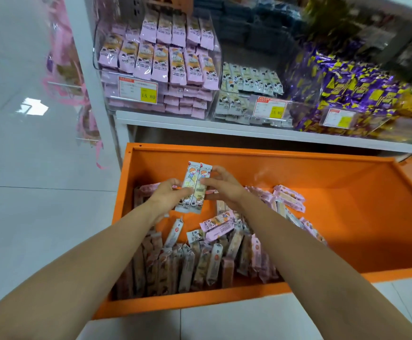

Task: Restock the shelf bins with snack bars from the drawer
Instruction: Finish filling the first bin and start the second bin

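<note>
Over the open orange drawer [249, 155] I hold two pale snack bars [195, 182] upright, side by side. My left hand [168, 195] grips their left edge and lower part. My right hand [220, 185] pinches their right edge. Below them, several pink and pale bars [200, 261] lie in the drawer, some standing in rows near the front, others loose. On the shelf above, a clear bin of pink bars [158, 62] stands at the left and a lower clear bin of pale bars [249, 84] sits beside it.
A bin of purple-and-yellow wrapped sweets [347, 94] fills the shelf's right side. Price tags [138, 89] hang on the bin fronts. The white shelf edge [224, 128] runs just above the drawer. Pink ribboned packs [69, 69] hang at the shelf's left end. White tiled floor lies left.
</note>
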The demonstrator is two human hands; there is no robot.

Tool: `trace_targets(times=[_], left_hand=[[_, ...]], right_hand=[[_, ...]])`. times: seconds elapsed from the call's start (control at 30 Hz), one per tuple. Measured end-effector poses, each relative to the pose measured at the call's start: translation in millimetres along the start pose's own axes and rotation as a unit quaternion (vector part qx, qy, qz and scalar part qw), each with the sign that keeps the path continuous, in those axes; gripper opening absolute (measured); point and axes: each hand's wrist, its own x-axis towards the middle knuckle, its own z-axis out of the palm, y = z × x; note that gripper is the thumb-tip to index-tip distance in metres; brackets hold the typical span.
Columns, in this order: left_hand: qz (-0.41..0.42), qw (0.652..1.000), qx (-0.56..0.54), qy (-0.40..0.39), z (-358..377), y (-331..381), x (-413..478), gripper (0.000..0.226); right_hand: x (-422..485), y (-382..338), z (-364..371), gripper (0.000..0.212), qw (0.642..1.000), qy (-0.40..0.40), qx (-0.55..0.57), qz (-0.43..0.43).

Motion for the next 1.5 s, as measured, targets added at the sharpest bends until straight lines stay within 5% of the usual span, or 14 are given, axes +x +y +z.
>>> trace_targets(times=[0.37, 0.7, 0.93, 1.0, 1.17, 1.3, 1.5], left_hand=[[0.062, 0.998, 0.026, 0.001, 5.2, 51.3, -23.4, 0.031], [0.191, 0.979, 0.066, -0.001, 14.5, 105.6, -33.2, 0.02], [0.279, 0.952, 0.125, 0.027, 27.7, 154.0, -24.2, 0.045], [0.342, 0.92, 0.173, 0.078, 32.1, 169.2, -21.7, 0.044], [0.498, 0.732, 0.401, 0.235, 26.0, 202.1, -0.2, 0.051], [0.421, 0.686, 0.553, 0.214, 18.2, 202.4, 30.1, 0.078], [0.421, 0.642, 0.588, 0.255, 16.7, 186.6, 51.0, 0.083]], right_hand=[[-18.5, -49.2, -16.3, 0.034, 0.998, -0.018, -0.032, -0.057], [-28.7, -119.4, -36.2, 0.022, 0.984, 0.06, -0.1, -0.136], [-25.5, -171.1, -67.8, 0.007, 0.975, 0.084, -0.095, -0.18], [-22.3, -186.5, -80.3, 0.011, 0.973, 0.096, -0.08, -0.193], [-12.2, -228.3, -116.7, 0.008, 0.952, 0.175, -0.095, -0.234], [7.6, -253.9, -143.0, 0.019, 0.942, 0.226, -0.05, -0.243], [52.8, -258.7, -163.7, 0.022, 0.924, 0.28, -0.091, -0.243]])
